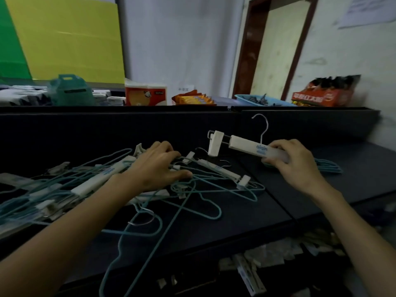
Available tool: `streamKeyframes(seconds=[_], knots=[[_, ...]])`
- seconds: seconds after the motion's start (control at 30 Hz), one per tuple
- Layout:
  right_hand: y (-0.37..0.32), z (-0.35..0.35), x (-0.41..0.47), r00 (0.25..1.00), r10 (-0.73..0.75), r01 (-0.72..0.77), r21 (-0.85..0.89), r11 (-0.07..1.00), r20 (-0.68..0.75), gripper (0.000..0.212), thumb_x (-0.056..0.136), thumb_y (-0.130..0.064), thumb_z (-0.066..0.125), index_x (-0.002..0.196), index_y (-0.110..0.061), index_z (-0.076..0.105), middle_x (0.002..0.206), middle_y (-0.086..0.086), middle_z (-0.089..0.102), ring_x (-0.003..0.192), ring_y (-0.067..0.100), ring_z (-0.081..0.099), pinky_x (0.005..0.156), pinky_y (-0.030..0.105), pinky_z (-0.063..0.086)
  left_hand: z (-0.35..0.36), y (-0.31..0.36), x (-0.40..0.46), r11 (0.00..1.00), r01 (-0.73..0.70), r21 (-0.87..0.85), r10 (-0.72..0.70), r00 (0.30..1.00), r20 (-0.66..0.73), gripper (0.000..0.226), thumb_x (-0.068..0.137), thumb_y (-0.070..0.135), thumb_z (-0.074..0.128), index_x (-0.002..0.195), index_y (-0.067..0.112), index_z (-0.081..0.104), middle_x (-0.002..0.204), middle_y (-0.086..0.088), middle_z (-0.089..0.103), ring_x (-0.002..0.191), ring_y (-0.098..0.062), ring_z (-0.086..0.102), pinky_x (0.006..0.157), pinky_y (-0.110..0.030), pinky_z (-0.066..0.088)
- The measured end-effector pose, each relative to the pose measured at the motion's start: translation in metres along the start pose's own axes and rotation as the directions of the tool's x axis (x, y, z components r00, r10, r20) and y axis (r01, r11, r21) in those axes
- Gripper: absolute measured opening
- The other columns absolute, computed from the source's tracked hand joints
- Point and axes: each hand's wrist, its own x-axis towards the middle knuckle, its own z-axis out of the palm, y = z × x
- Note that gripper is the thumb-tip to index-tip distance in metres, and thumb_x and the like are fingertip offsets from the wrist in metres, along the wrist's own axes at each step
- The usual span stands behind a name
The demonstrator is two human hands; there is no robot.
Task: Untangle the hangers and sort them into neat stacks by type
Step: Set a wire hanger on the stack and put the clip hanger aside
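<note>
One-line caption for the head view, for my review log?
Right hand lifts a white clip hanger clear while left hand presses the tangled teal wire hangers.

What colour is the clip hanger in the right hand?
White, with blue lettering, clip hanger; clearest in the head view.

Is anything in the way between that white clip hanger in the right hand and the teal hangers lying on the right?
Nothing visible blocks it. The right hand holds the white clip hanger lifted clear of the tangled pile, with only bare dark table around the small teal wire hanger stack beside it.
</note>
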Motion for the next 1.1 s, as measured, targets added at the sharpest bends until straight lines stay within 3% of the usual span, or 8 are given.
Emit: streamKeyframes(seconds=[0.13, 0.47, 0.63, 0.87, 1.0, 1.1], knots=[[-0.012, -0.012, -0.03, 0.996, 0.066, -0.069, -0.04, 0.997, -0.06, 0.034, 0.082, -0.029, 0.072, 0.113, -0.017, 0.062, 0.103, 0.003, 0.049, 0.09, 0.025, 0.054, 0.079, 0.041, 0.048, 0.0, 0.003, -0.013, 0.999, -0.042, -0.014, 0.04, 0.992, -0.123, 0.092, 0.07, 0.077, 0.035, 0.134, 0.013, 0.049, 0.119, -0.005, 0.045, 0.107, -0.023, 0.041, 0.087, -0.036, 0.044], [0.024, -0.071, -0.079, 0.965, 0.155, -0.191, -0.161, 0.968, -0.214, 0.034, 0.08, -0.032, 0.073, 0.11, -0.017, 0.064, 0.1, 0.008, 0.056, 0.087, 0.024, 0.056, 0.078, 0.039, 0.048, 0.021, 0.071, 0.005, 0.979, -0.14, -0.148, 0.111, 0.976, -0.189, 0.083, 0.077, 0.067, 0.049, 0.135, 0.007, 0.045, 0.123, -0.012, 0.043, 0.11, -0.03, 0.045, 0.081, -0.039, 0.046], [0.075, -0.103, -0.09, 0.924, 0.221, -0.262, -0.096, 0.96, -0.312, 0.033, 0.082, -0.03, 0.072, 0.11, -0.016, 0.063, 0.102, 0.01, 0.057, 0.087, 0.02, 0.054, 0.073, 0.028, 0.04, 0.035, 0.126, 0.036, 0.977, -0.173, -0.127, 0.147, 0.97, -0.195, 0.084, 0.076, 0.068, 0.048, 0.133, 0.007, 0.048, 0.123, -0.013, 0.046, 0.106, -0.032, 0.049, 0.077, -0.039, 0.045], [0.179, -0.16, -0.097, 0.909, 0.245, -0.288, -0.084, 0.954, -0.337, 0.033, 0.079, -0.029, 0.075, 0.107, -0.017, 0.064, 0.1, 0.011, 0.059, 0.085, 0.02, 0.054, 0.072, 0.028, 0.042, 0.057, 0.225, 0.086, 0.982, -0.136, -0.131, 0.104, 0.968, -0.226, 0.09, 0.072, 0.073, 0.04, 0.133, 0.008, 0.048, 0.121, -0.012, 0.046, 0.102, -0.031, 0.052, 0.07, -0.036, 0.045], [0.236, -0.188, -0.099, 0.908, 0.262, -0.299, -0.068, 0.952, -0.328, 0.033, 0.077, -0.027, 0.077, 0.106, -0.017, 0.065, 0.1, 0.011, 0.059, 0.087, 0.023, 0.056, 0.075, 0.028, 0.043, 0.065, 0.27, 0.111, 0.982, -0.131, -0.134, 0.091, 0.958, -0.273, 0.087, 0.072, 0.067, 0.048, 0.129, 0.002, 0.053, 0.118, -0.017, 0.05, 0.097, -0.036, 0.055, 0.069, -0.041, 0.048], [0.27, -0.202, -0.094, 0.911, 0.267, -0.303, -0.073, 0.95, -0.314, 0.034, 0.077, -0.029, 0.077, 0.107, -0.017, 0.065, 0.1, 0.011, 0.059, 0.088, 0.024, 0.057, 0.075, 0.032, 0.048, 0.065, 0.29, 0.131, 0.981, -0.115, -0.156, 0.059, 0.943, -0.327, 0.08, 0.073, 0.057, 0.068, 0.127, -0.001, 0.055, 0.117, -0.019, 0.052, 0.098, -0.038, 0.055, 0.074, -0.046, 0.05]])
